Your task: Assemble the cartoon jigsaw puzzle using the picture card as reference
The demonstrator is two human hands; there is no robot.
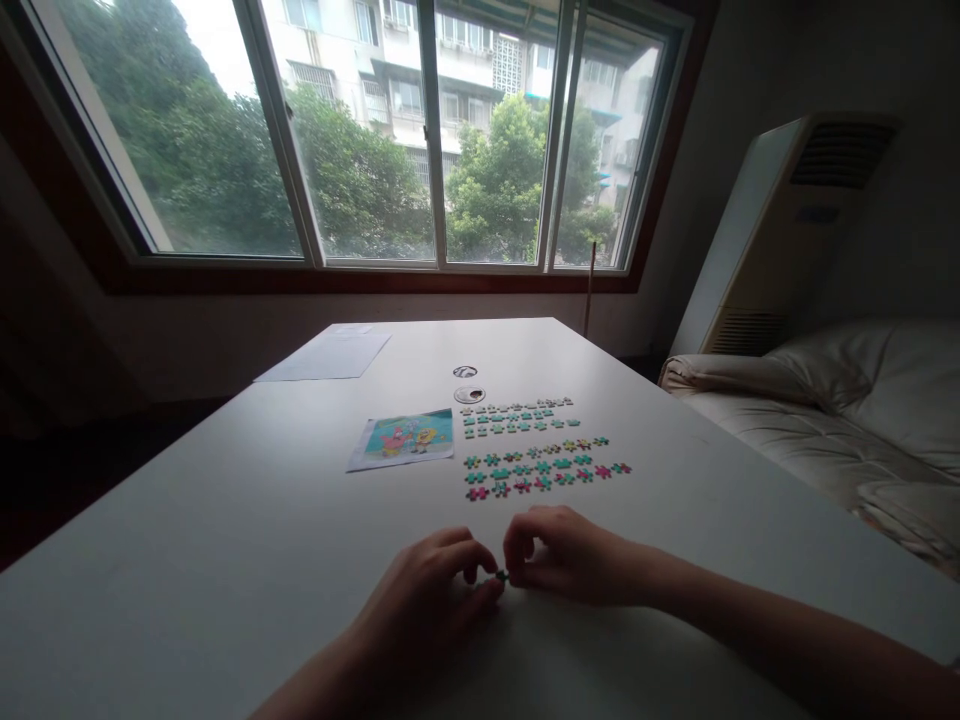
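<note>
Holding the small puzzle piece (502, 576) calls for light fingertip pressure: the left hand (435, 572) pinches it; whether the curled right hand (559, 556) grips too, I cannot tell. Towards the surface's (225, 520) far edge, loose pieces (542, 467) and a picture sheet (412, 440) lie out of their way.

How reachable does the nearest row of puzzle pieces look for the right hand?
Probably yes: the nearest row lies just beyond the right hand, with nothing visible between them, though that hand seems busy at a small piece.
</note>
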